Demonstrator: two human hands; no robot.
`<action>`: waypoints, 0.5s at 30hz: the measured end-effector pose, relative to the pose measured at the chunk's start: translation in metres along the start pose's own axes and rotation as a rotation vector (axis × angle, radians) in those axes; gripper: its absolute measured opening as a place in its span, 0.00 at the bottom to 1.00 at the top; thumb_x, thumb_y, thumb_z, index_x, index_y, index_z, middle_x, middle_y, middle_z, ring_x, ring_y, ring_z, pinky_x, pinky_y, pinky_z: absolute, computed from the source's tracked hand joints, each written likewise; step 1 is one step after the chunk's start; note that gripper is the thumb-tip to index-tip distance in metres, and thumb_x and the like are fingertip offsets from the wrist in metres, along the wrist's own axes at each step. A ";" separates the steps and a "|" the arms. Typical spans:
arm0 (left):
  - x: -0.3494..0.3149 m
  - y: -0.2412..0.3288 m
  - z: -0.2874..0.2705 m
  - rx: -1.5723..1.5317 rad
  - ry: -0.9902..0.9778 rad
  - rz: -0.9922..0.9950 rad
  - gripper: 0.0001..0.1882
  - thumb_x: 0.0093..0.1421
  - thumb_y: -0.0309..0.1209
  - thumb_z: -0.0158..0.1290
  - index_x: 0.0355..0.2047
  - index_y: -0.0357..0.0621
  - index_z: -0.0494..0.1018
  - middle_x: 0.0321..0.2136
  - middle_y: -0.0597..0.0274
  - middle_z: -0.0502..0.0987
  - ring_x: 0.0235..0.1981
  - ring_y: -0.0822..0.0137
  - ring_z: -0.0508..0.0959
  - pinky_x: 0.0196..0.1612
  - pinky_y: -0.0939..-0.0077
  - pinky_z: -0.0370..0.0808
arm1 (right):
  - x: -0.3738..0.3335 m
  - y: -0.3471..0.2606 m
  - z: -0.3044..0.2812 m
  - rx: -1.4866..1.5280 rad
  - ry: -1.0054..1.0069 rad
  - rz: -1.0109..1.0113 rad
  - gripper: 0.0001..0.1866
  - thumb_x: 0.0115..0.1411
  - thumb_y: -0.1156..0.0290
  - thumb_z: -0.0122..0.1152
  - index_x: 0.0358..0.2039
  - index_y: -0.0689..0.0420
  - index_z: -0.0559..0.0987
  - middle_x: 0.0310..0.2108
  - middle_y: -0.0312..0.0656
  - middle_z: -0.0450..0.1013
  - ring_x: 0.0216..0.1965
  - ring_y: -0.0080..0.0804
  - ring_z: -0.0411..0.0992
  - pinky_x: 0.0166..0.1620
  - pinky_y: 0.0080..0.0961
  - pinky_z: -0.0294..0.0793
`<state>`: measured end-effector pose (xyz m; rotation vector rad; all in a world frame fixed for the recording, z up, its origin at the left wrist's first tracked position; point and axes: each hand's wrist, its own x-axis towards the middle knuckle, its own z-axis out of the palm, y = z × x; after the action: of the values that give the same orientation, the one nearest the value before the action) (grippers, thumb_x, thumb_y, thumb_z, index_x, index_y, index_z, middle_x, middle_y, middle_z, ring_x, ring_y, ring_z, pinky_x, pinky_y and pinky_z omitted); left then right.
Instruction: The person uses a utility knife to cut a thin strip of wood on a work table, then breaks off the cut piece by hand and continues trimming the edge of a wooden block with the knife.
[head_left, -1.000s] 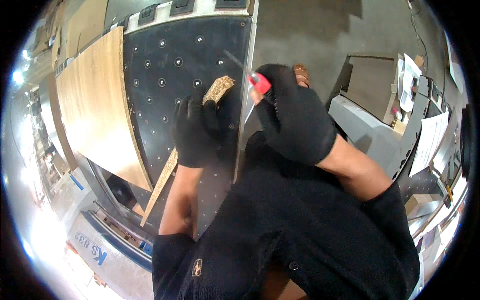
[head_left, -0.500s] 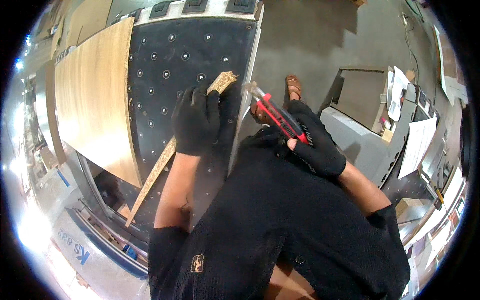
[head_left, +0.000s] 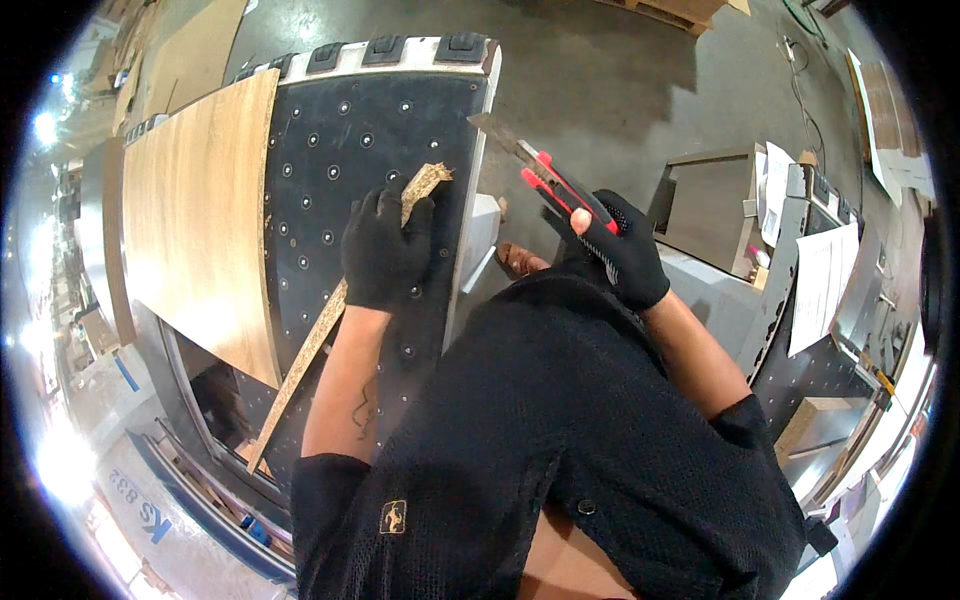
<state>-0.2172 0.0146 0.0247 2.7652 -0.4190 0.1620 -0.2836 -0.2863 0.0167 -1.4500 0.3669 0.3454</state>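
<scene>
A narrow strip of particleboard (head_left: 308, 368) lies slantwise over the black ball-studded table (head_left: 365, 110). My left hand (head_left: 385, 255), in a black glove, is closed around its upper part, and the ragged broken end sticks out past the fingers. My right hand (head_left: 632, 262), in a matching glove with a bare thumb tip, grips a red and black utility knife (head_left: 570, 195). The knife's long blade is out and points up and left, near the table's right edge, apart from the strip.
A wood-grain panel (head_left: 200, 235) lies on the table's left part. On the right stand a grey-brown cabinet-like box (head_left: 705, 200) and a second ball-studded table with a paper sheet (head_left: 825, 285). A wooden pallet (head_left: 670, 12) is on the floor at the top.
The knife in my right hand has moved up, and its blade shows more clearly. My left hand still holds the strip. The whole view has shifted slightly.
</scene>
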 end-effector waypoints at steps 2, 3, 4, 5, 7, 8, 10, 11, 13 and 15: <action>0.002 0.002 -0.001 -0.002 -0.020 -0.019 0.19 0.67 0.35 0.59 0.54 0.37 0.79 0.44 0.38 0.82 0.45 0.38 0.83 0.47 0.49 0.80 | 0.008 0.010 -0.004 0.022 0.047 0.013 0.24 0.68 0.47 0.68 0.38 0.59 0.80 0.26 0.33 0.69 0.26 0.21 0.67 0.30 0.24 0.67; 0.002 0.004 -0.001 0.000 -0.021 -0.016 0.19 0.67 0.35 0.59 0.54 0.37 0.79 0.44 0.38 0.82 0.45 0.38 0.83 0.47 0.49 0.80 | 0.012 0.015 -0.006 0.042 0.094 0.027 0.25 0.67 0.46 0.69 0.34 0.58 0.79 0.25 0.32 0.69 0.24 0.21 0.66 0.28 0.24 0.66; 0.002 0.005 0.000 0.013 -0.013 -0.008 0.19 0.67 0.35 0.59 0.54 0.37 0.79 0.43 0.39 0.83 0.44 0.38 0.83 0.47 0.49 0.80 | 0.015 0.017 -0.007 0.045 0.095 0.026 0.25 0.67 0.46 0.69 0.34 0.58 0.79 0.25 0.32 0.69 0.24 0.21 0.66 0.28 0.24 0.66; 0.001 0.004 -0.001 0.033 -0.006 -0.004 0.20 0.66 0.36 0.60 0.54 0.37 0.79 0.43 0.39 0.83 0.44 0.38 0.83 0.47 0.49 0.80 | 0.018 0.019 -0.007 0.038 0.101 0.045 0.24 0.68 0.48 0.69 0.35 0.58 0.77 0.24 0.32 0.69 0.24 0.21 0.67 0.28 0.24 0.66; 0.003 -0.002 0.007 0.036 0.004 0.021 0.20 0.66 0.37 0.60 0.53 0.38 0.79 0.43 0.39 0.83 0.45 0.37 0.83 0.47 0.49 0.79 | 0.020 0.019 -0.006 0.038 0.102 0.065 0.23 0.68 0.49 0.69 0.36 0.58 0.76 0.24 0.32 0.69 0.24 0.21 0.67 0.28 0.25 0.66; 0.006 -0.006 0.011 0.031 0.015 0.045 0.20 0.66 0.38 0.61 0.53 0.38 0.79 0.44 0.38 0.83 0.45 0.37 0.82 0.48 0.48 0.79 | 0.021 0.016 -0.005 0.056 0.067 0.018 0.21 0.70 0.52 0.67 0.42 0.59 0.75 0.25 0.35 0.71 0.25 0.25 0.70 0.30 0.27 0.68; 0.025 0.013 0.014 0.061 -0.047 -0.033 0.20 0.66 0.38 0.61 0.52 0.38 0.80 0.43 0.38 0.83 0.45 0.36 0.82 0.47 0.47 0.79 | 0.018 -0.003 -0.003 0.088 0.024 -0.019 0.20 0.72 0.54 0.65 0.47 0.60 0.75 0.26 0.39 0.74 0.25 0.29 0.73 0.31 0.29 0.71; 0.035 0.021 0.012 0.086 -0.102 -0.114 0.20 0.66 0.39 0.61 0.52 0.38 0.80 0.43 0.38 0.83 0.45 0.36 0.82 0.47 0.47 0.79 | 0.013 -0.027 -0.001 -0.125 0.067 -0.250 0.19 0.73 0.57 0.62 0.51 0.61 0.73 0.29 0.45 0.76 0.26 0.37 0.76 0.33 0.33 0.73; 0.051 0.023 0.016 0.068 -0.103 -0.107 0.20 0.67 0.40 0.61 0.52 0.38 0.80 0.42 0.37 0.83 0.44 0.35 0.82 0.47 0.46 0.79 | 0.014 -0.039 0.006 -0.338 0.123 -0.473 0.19 0.74 0.60 0.59 0.56 0.61 0.72 0.33 0.51 0.78 0.28 0.44 0.79 0.35 0.38 0.76; 0.062 0.029 0.015 0.000 -0.039 -0.026 0.20 0.67 0.41 0.61 0.51 0.38 0.80 0.41 0.36 0.83 0.43 0.35 0.83 0.45 0.46 0.80 | 0.023 -0.033 0.013 -0.329 0.188 -0.722 0.19 0.74 0.63 0.57 0.58 0.60 0.71 0.38 0.57 0.79 0.31 0.55 0.80 0.38 0.44 0.78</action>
<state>-0.1664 -0.0329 0.0294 2.7769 -0.3929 0.1020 -0.2476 -0.2765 0.0368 -1.8345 -0.0866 -0.3314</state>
